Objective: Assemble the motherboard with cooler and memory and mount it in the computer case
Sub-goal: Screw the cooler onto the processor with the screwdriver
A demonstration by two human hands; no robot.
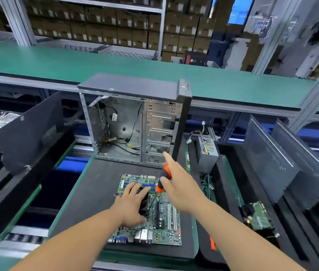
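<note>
A green motherboard (166,229) lies flat on the black foam mat (96,192) in front of me. My left hand (130,206) rests on the black cooler (144,202) near the board's middle, fingers spread over it. My right hand (178,184) grips an orange and black screwdriver (163,179), its shaft angled down toward the board beside the cooler; the index finger points forward. Blue and green memory slots (150,187) run along the board's far part. The open computer case (135,126) stands upright behind the board, with loose cables inside.
A power supply (207,151) with coloured wires stands to the right of the case. A drive with a green board (258,218) lies at the right. Dark side panels (268,159) lean at right and left. A green conveyor shelf (115,63) runs behind. An orange tool (212,243) lies lower right.
</note>
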